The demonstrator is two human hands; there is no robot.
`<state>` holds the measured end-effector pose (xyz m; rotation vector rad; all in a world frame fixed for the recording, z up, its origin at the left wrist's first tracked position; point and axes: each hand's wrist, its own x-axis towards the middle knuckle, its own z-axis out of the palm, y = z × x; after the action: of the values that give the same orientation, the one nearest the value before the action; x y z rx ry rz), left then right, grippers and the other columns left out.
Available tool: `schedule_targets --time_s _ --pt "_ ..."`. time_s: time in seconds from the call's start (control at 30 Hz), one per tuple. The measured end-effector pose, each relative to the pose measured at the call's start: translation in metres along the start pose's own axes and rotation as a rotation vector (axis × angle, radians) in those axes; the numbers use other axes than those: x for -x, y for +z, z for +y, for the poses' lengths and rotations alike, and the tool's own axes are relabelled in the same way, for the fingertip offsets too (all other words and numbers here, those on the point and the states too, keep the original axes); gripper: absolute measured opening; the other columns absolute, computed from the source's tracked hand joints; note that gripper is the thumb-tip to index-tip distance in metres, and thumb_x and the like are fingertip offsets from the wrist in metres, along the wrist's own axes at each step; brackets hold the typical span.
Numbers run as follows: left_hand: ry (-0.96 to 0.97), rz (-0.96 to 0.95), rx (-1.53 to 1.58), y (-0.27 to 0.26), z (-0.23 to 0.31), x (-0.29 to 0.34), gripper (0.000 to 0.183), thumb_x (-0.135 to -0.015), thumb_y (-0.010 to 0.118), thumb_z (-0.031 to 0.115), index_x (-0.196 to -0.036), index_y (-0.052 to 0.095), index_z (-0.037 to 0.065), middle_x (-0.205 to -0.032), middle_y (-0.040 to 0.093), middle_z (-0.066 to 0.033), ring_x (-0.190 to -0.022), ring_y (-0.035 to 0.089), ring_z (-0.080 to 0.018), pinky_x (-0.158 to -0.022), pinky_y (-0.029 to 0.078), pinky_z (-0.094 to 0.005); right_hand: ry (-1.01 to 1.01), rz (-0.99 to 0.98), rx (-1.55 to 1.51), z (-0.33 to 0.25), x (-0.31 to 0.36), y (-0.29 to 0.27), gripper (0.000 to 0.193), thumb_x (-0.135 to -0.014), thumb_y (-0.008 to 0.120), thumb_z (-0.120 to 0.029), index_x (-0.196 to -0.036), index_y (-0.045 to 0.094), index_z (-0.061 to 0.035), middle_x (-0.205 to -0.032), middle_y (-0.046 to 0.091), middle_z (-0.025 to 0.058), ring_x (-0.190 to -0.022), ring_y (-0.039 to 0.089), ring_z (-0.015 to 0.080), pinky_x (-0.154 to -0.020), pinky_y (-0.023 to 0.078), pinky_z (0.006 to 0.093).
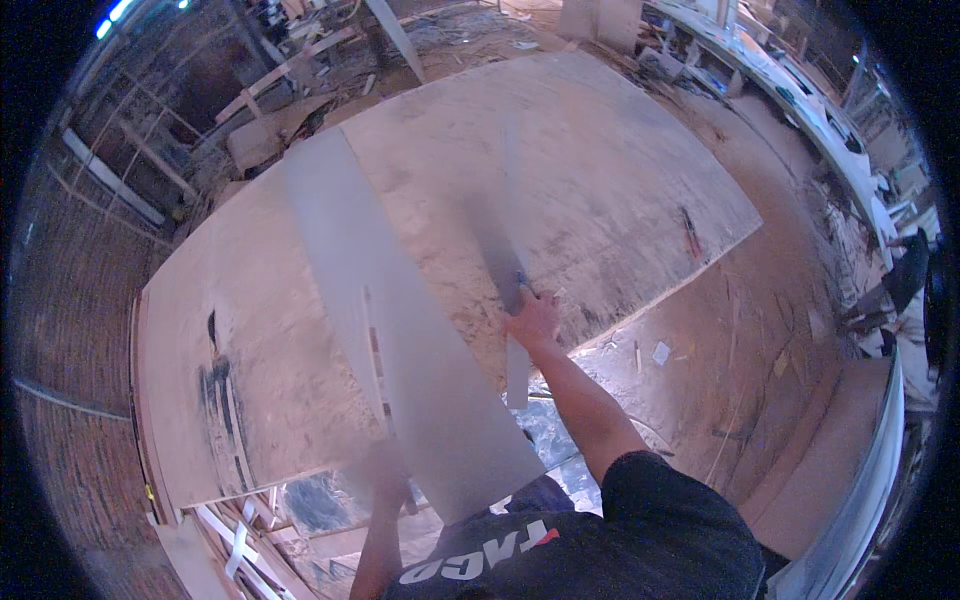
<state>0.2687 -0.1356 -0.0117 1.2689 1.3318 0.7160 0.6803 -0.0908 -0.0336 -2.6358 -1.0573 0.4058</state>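
Near left, the blurred left hand [387,472] is close to the wide grey board [400,290]; its grip cannot be told. Rightward, a narrow grey strip [517,378] lies on the plywood sheet [620,150], right hand [535,318] over it, hold unclear. Positioning seems underway, calling for steady pressure.

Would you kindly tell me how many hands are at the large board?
2: the left hand, blurred, by the board's near edge, left of the grey panel; the right hand, right of that panel. No others are visible there.
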Motion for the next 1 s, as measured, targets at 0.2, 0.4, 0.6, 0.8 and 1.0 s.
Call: schedule_targets --time_s 0.2,0.4,0.6,0.8,1.0 --pt "-0.015 -0.120 -0.309 0.022 -0.032 -0.020 0.018 -0.082 0.060 0.017 -0.089 0.051 0.003 -0.073 0.053 -0.0088 -0.067 0.056 -0.0216 -0.062 0.047 -0.0351 0.151 0.193 0.035 0.061 -0.019 -0.026 0.073 -0.070 0.073 -0.056 -0.132 0.057 -0.0214 -0.126 0.052 0.0186 -0.125 0.043 0.0388 -0.101 0.040 0.0502" --pt "0.089 -0.223 -0.179 0.069 0.006 -0.020 0.019 -0.085 0.059 0.018 -0.088 0.048 0.003 -0.071 0.051 -0.0073 -0.063 0.052 -0.0183 -0.060 0.047 -0.0348 -0.024 0.460 0.099 0.095 -0.066 -0.058 0.063 -0.076 0.072 -0.050 -0.129 0.059 -0.0191 -0.122 0.058 0.0157 -0.114 0.054 0.0340 -0.094 0.046 0.0469" --pt "0.123 -0.366 -0.274 0.135 0.069 -0.006 0.028 -0.089 0.059 0.026 -0.098 0.051 0.001 -0.074 0.054 -0.0099 -0.069 0.054 -0.0189 -0.066 0.047 -0.0379 -0.051 -0.503 -1.192 0.048 0.053 -0.031 0.052 -0.089 0.066 -0.032 -0.132 0.051 -0.0064 -0.104 0.066 0.0115 -0.092 0.064 0.0213 -0.082 0.052 0.0399" --pt "0.362 -0.399 -0.451 0.149 0.078 0.010 0.037 -0.086 0.066 0.033 -0.104 0.055 0.002 -0.077 0.058 -0.0118 -0.069 0.058 -0.0244 -0.067 0.049 -0.0387 0.039 -0.474 -1.515 0.027 0.117 -0.018 0.042 -0.089 0.066 -0.022 -0.122 0.046 -0.0069 -0.095 0.060 0.0089 -0.074 0.063 0.0187 -0.062 0.053 0.0324" --pt "0.201 0.144 -0.649 0.042 0.033 0.009 0.048 -0.076 0.077 0.042 -0.096 0.058 0.001 -0.084 0.060 -0.0138 -0.078 0.061 -0.0281 -0.071 0.050 -0.0398 0.093 -0.011 -1.175 0.113 0.002 -0.023 0.032 -0.084 0.064 -0.007 -0.113 0.051 -0.0111 -0.074 0.051 -0.0006 -0.056 0.050 0.0092 -0.044 0.043 0.0257"
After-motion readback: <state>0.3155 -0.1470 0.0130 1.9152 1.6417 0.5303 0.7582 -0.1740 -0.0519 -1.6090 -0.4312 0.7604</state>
